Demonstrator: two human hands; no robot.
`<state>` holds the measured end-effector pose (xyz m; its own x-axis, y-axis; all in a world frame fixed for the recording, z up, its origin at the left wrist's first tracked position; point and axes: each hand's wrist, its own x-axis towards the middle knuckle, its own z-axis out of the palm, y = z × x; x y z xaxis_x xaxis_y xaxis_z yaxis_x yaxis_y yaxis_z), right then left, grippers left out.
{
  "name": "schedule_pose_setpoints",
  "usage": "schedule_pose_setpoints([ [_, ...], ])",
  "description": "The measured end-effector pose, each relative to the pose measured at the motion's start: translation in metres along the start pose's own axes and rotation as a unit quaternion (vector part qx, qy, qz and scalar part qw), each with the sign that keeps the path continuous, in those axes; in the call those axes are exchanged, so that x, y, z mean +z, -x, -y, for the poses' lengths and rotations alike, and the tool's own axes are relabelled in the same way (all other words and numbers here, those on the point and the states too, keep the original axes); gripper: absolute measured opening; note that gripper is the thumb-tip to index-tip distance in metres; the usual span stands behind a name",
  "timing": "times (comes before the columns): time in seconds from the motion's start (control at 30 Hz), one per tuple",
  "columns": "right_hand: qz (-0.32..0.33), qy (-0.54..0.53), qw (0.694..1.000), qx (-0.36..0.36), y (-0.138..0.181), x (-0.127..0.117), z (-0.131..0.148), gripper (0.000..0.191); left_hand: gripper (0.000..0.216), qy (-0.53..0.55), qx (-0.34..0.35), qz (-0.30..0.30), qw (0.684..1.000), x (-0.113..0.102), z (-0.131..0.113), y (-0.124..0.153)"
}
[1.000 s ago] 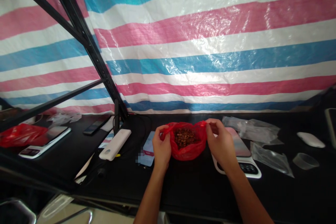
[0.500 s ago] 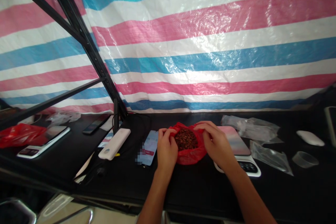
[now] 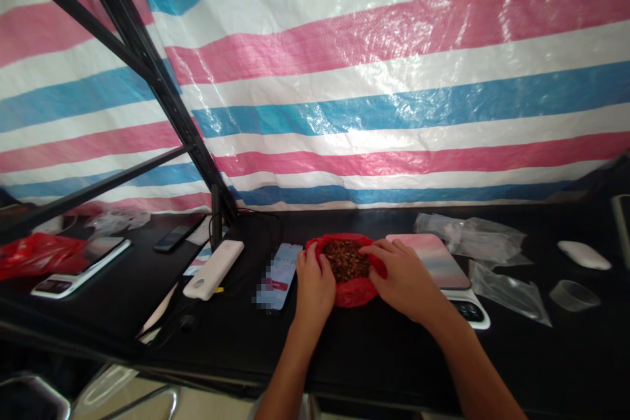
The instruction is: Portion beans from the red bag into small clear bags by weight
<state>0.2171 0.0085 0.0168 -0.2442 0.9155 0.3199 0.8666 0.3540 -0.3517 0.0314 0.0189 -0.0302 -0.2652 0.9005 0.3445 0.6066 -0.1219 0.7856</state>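
Observation:
A red plastic bag (image 3: 350, 292) lies open on the black table (image 3: 374, 354), full of small brown pieces (image 3: 347, 258). My left hand (image 3: 314, 283) grips the bag's left rim with curled fingers. My right hand (image 3: 401, 279) rests on the bag's right side, fingertips pressed onto the rim beside the brown pieces. A phone (image 3: 280, 274) lies just left of my left hand. A kitchen scale (image 3: 443, 269) with a pinkish top sits right of my right hand.
A white power bank (image 3: 214, 269) lies left of the phone. Clear plastic bags (image 3: 472, 236) and a clear round lid (image 3: 573, 294) are at the right, with a white mouse (image 3: 583, 254). A second scale (image 3: 81, 267) and red bag (image 3: 34, 254) sit far left behind a black frame (image 3: 162, 92).
Both hands have come down and closer together, folding the bag's raised rim down. The bag now sits lower and flatter, with the brown pieces more exposed.

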Motion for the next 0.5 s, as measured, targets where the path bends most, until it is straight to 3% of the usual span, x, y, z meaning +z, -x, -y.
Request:
schedule_pose_setpoints([
  [0.13,-0.017,0.021,0.999,0.023,0.0,0.007,-0.008,0.048,0.043,-0.007,0.001,0.009,1.0,-0.002,0.007,0.001],
  [0.33,-0.094,-0.019,0.994,0.06,-0.008,0.011,-0.022,0.038,0.051,-0.01,0.009,0.016,1.0,0.003,0.004,0.011],
  [0.4,-0.139,-0.05,0.986,0.075,-0.009,0.002,-0.032,0.032,0.054,-0.014,0.007,0.022,1.0,0.004,0.003,0.013],
  [0.5,-0.237,-0.011,0.954,0.182,-0.007,-0.013,-0.06,0.039,0.056,-0.024,0.015,0.008,1.0,-0.001,-0.001,0.014],
])
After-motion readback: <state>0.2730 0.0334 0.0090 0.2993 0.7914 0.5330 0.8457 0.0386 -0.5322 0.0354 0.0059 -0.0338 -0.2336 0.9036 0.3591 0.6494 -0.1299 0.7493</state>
